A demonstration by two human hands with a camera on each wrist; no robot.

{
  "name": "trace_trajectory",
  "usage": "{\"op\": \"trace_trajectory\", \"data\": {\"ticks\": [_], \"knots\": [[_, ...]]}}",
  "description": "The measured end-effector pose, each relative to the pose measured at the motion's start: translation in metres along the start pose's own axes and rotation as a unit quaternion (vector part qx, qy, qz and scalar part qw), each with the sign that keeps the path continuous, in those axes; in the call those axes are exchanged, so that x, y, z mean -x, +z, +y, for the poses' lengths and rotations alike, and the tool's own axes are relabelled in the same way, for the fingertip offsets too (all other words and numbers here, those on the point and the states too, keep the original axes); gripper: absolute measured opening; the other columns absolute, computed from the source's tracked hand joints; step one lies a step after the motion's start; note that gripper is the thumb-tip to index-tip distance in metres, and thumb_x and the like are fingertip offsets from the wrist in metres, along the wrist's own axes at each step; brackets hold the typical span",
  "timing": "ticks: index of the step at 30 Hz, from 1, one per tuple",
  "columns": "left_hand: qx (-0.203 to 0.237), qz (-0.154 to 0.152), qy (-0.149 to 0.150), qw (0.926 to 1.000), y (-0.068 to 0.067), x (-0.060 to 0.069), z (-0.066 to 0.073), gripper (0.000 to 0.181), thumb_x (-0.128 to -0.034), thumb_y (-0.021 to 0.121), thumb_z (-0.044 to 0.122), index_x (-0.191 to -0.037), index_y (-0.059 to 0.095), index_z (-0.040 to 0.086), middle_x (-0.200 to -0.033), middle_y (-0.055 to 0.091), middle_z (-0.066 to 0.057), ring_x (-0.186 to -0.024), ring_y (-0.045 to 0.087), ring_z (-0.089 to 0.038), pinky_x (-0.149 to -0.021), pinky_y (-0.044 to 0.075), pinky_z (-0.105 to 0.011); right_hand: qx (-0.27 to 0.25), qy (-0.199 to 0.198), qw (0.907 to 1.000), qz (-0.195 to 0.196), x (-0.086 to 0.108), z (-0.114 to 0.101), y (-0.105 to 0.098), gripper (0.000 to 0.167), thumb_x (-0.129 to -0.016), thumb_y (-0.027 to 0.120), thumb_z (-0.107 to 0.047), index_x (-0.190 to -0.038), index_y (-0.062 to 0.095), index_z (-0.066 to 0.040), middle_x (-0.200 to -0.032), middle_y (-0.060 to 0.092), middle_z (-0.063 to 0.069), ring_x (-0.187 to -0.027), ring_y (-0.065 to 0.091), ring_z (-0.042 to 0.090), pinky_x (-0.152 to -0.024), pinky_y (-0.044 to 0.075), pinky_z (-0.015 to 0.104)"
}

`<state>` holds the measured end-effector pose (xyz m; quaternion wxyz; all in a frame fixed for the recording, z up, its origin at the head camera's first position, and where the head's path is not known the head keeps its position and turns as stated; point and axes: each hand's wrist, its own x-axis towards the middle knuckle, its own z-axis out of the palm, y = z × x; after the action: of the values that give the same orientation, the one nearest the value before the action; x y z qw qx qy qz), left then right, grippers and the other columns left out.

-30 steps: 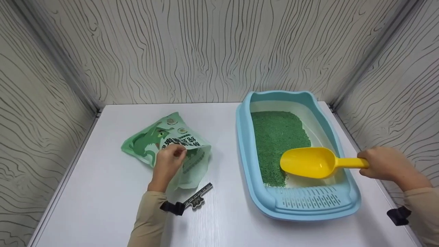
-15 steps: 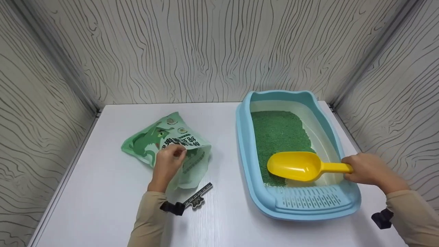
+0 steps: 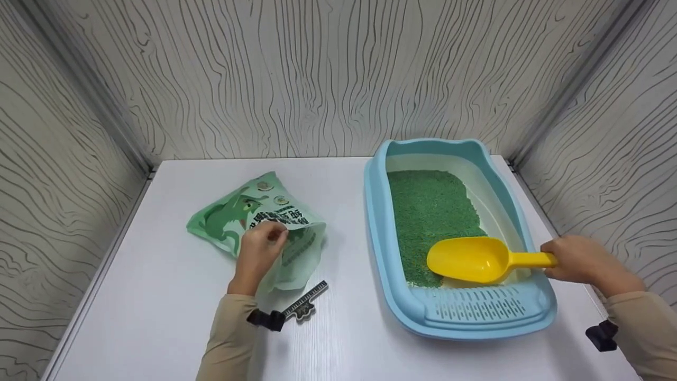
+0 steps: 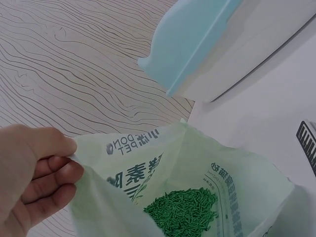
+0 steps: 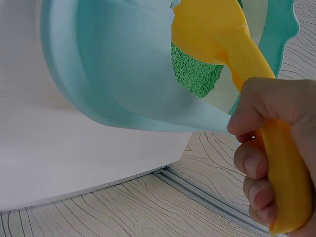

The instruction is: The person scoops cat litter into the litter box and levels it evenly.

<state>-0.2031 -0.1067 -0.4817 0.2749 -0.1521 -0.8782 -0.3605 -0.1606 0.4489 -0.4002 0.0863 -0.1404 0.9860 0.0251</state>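
Note:
My right hand (image 3: 579, 259) grips the handle of a yellow scoop (image 3: 468, 259), fingers wrapped round it in the right wrist view. The scoop's bowl looks empty and sits low over the near part of a blue litter box (image 3: 376, 222). Green pellet litter (image 3: 431, 203) covers the left and far part of the box floor. At the left, my left hand (image 3: 260, 251) pinches the rim of a pale green litter bag (image 3: 304, 259) lying on the table. Through the bag's mouth, the left wrist view shows more green pellets (image 4: 182, 212) inside.
A dark ruler-like strip with a small figure (image 3: 305, 304) lies on the white table (image 3: 349, 338) between bag and box. Patterned panels (image 3: 317, 79) enclose the table at the back and both sides. The box has a slotted front ledge (image 3: 476, 307).
The scoop moved left across the litter, then back a little to the right, ending slightly nearer the front ledge. The left hand and the bag kept still.

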Motion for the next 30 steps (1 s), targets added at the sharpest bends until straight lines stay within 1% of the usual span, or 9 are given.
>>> {"op": "trace_trajectory", "data": {"ticks": [6, 10, 17, 20, 22, 27, 30], "knots": [[-0.001, 0.004, 0.003, 1.0, 0.001, -0.001, -0.001, 0.003, -0.0794, 0.071, -0.002, -0.082, 0.069, 0.0, -0.078, 0.072, -0.012, -0.067, 0.067, -0.02, -0.062, 0.057, -0.028, 0.016, 0.002, 0.9998, 0.012, 0.001, 0.0, -0.006, 0.01, -0.07, 0.071, -0.014, -0.073, 0.065, -0.007, -0.059, 0.052, -0.003, -0.054, 0.041, 0.012, -0.049, 0.036, 0.023], [-0.004, 0.005, 0.006, 1.0, 0.001, 0.0, -0.001, 0.004, -0.0796, 0.071, -0.002, -0.082, 0.069, 0.001, -0.078, 0.071, -0.011, -0.067, 0.067, -0.019, -0.061, 0.057, -0.028, 0.0, -0.003, 0.9998, 0.018, -0.003, -0.006, -0.003, 0.01, -0.07, 0.07, -0.015, -0.074, 0.065, -0.007, -0.06, 0.052, -0.003, -0.054, 0.041, 0.012, -0.049, 0.035, 0.023], [0.0, -0.003, 0.0, 1.0, 0.0, 0.001, 0.0, 0.002, -0.0827, 0.069, 0.001, -0.083, 0.069, -0.001, -0.08, 0.072, -0.011, -0.068, 0.067, -0.019, -0.062, 0.058, -0.029, -0.026, -0.017, 0.9995, 0.003, -0.016, -0.018, 0.006, 0.013, -0.072, 0.069, -0.015, -0.082, 0.068, -0.006, -0.064, 0.057, -0.003, -0.058, 0.043, 0.011, -0.053, 0.038, 0.023], [0.004, -0.004, 0.0, 1.0, -0.001, 0.001, 0.0, 0.006, -0.0833, 0.069, 0.003, -0.083, 0.068, -0.003, -0.079, 0.072, -0.011, -0.068, 0.067, -0.019, -0.062, 0.058, -0.028, -0.032, -0.015, 0.9994, -0.003, -0.016, -0.015, 0.01, 0.014, -0.072, 0.069, -0.015, -0.082, 0.068, -0.006, -0.065, 0.057, -0.002, -0.058, 0.043, 0.011, -0.053, 0.038, 0.023], [0.006, -0.004, 0.0, 1.0, 0.0, 0.001, 0.0, 0.006, -0.0831, 0.069, 0.003, -0.082, 0.068, -0.003, -0.079, 0.072, -0.011, -0.067, 0.067, -0.019, -0.062, 0.058, -0.028, -0.039, -0.005, 0.9992, -0.006, -0.013, -0.01, 0.011, 0.013, -0.072, 0.069, -0.015, -0.081, 0.068, -0.005, -0.064, 0.057, -0.002, -0.058, 0.043, 0.012, -0.052, 0.037, 0.023], [0.007, -0.004, -0.003, 1.0, 0.0, 0.001, 0.0, 0.006, -0.0832, 0.069, 0.003, -0.082, 0.068, -0.003, -0.08, 0.072, -0.012, -0.068, 0.067, -0.019, -0.062, 0.058, -0.028, -0.043, 0.018, 0.9989, -0.003, -0.004, 0.003, 0.011, 0.011, -0.073, 0.069, -0.015, -0.077, 0.066, -0.006, -0.063, 0.056, -0.002, -0.057, 0.043, 0.012, -0.052, 0.037, 0.024], [0.003, -0.002, -0.005, 1.0, 0.001, 0.001, 0.0, 0.005, -0.0815, 0.071, 0.002, -0.083, 0.069, -0.002, -0.08, 0.072, -0.012, -0.068, 0.067, -0.019, -0.062, 0.058, -0.028, -0.041, 0.019, 0.999, 0.001, -0.001, 0.005, 0.011, 0.012, -0.073, 0.07, -0.016, -0.078, 0.066, -0.006, -0.064, 0.057, -0.002, -0.058, 0.044, 0.013, -0.053, 0.038, 0.024]]}}
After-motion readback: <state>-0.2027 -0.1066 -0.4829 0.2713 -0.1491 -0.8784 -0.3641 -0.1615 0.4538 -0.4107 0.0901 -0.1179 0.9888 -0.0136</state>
